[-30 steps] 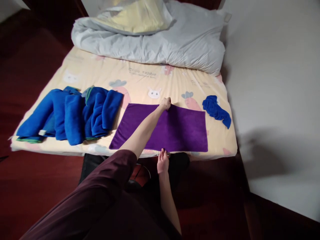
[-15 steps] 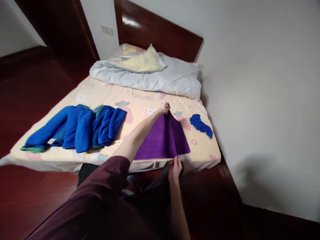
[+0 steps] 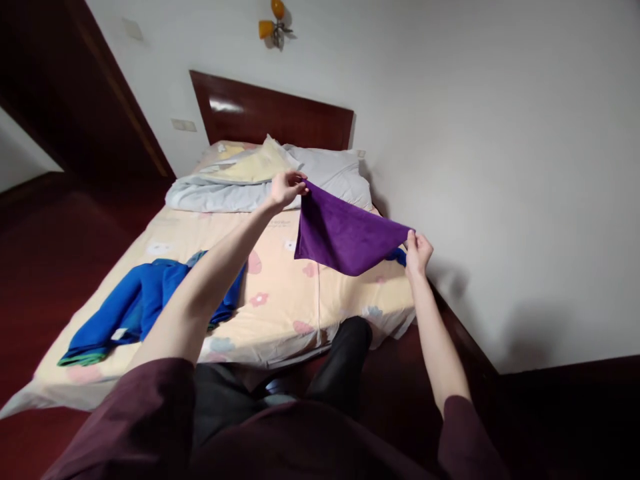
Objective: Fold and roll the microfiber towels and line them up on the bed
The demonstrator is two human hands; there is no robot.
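A purple cloth hangs in the air above the bed, its top edge stretched slantwise between my two hands. My left hand pinches the upper left corner. Lower down on the right, my right hand is closed on the other corner. Under my left forearm, blue garments with green trim lie on the bed, partly hidden by the arm. Behind the cloth's right end, a small crumpled blue cloth shows only in part.
The bed has a patterned cream sheet. A grey-white quilt and a pale yellow pillow lie near the dark wooden headboard. A white wall runs along the right, and a wall lamp hangs above.
The purple cloth has been lifted off the bed and spread between both hands. My right hand has risen and moved right, now gripping a corner. The view has tilted up.
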